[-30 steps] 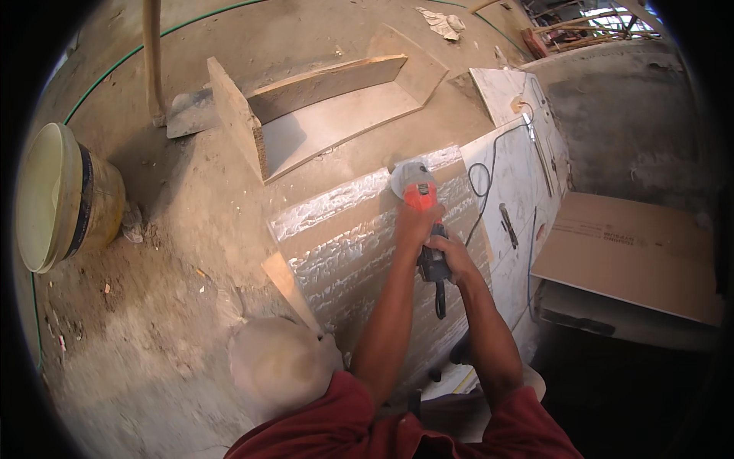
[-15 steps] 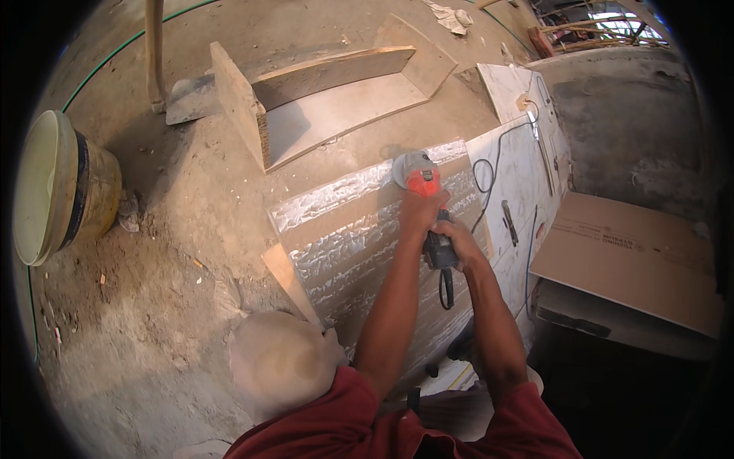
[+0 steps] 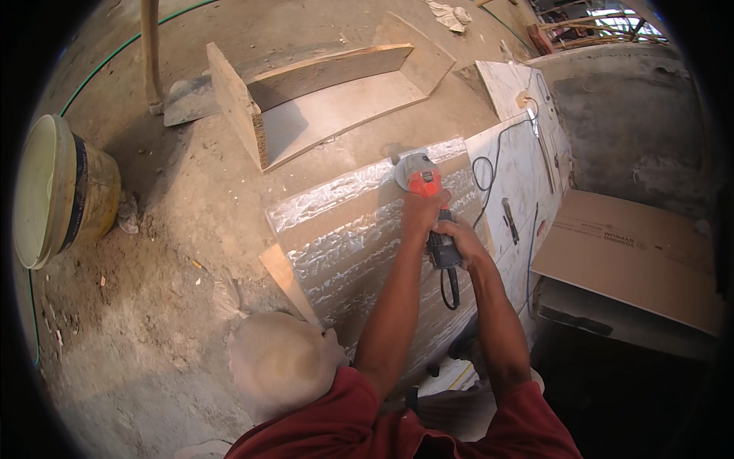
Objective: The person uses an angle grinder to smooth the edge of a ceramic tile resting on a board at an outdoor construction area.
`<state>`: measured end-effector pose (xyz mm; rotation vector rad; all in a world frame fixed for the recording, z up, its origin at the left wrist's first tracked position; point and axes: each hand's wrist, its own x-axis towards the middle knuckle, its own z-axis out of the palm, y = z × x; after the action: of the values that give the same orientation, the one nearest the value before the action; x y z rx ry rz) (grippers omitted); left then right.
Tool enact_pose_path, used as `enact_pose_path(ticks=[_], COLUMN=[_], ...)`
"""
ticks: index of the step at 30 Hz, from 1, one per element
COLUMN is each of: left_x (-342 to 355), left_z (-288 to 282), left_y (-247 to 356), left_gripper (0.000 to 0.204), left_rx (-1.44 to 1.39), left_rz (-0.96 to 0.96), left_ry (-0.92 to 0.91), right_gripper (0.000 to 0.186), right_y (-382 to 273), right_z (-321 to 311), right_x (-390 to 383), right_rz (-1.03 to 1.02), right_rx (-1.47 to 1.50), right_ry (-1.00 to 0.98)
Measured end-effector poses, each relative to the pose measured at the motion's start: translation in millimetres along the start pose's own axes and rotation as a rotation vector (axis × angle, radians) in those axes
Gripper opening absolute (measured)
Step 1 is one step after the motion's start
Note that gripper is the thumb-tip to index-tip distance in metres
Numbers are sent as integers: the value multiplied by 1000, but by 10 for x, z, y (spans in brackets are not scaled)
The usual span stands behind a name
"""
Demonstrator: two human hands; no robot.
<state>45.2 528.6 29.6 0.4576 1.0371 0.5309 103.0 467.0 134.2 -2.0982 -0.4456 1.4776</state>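
Dusty grey concrete floor [image 3: 191, 306] fills most of the view, with sand and small bits spread over it, and a rough grey wall [image 3: 627, 130] stands at the far right. A big stone slab [image 3: 359, 237] lies flat in the middle, its top shiny and bumpy in pale bands. On the far end of that slab sits the angle grinder [image 3: 419, 180], red and grey, with its round disc touching the stone. The left hand [image 3: 423, 210] is wrapped tight around the red front part of the grinder. The right hand [image 3: 457, 239] is closed firmly around the dark back handle, just behind the left one. A black cord [image 3: 451, 287] hangs in a loop under the right hand. Beside the slab on the right lies a white board [image 3: 520, 168] with a thin cable and a small dark tool on it. A flat brown cardboard sheet [image 3: 627, 260] with faint print rests over a dark box at the right. Behind the slab, two wooden planks [image 3: 306, 92] stand on edge by a flat grey tile. A yellow bucket [image 3: 61, 191] with a dark band stands at the left, well apart from the slab. A green hose [image 3: 115, 53] curves over the floor near it. One wooden wedge [image 3: 287, 279] leans at the near corner of the slab.
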Motion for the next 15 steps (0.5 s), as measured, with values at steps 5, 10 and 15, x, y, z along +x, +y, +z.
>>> enact_pose_path(ticks=[5, 10, 15], left_x=[-98, 53, 4], left_z=[-21, -109, -112], left_y=[102, 18, 73], left_gripper=[38, 43, 27], left_rx=[-30, -3, -48], left_rz=[-17, 111, 35], left_ry=[-52, -15, -65], right_gripper=[36, 37, 38], right_y=[25, 25, 24], right_z=[-38, 96, 70], right_x=[26, 71, 74], right_rz=[-50, -66, -46], right_rx=[-24, 20, 18], right_ry=[-2, -17, -29])
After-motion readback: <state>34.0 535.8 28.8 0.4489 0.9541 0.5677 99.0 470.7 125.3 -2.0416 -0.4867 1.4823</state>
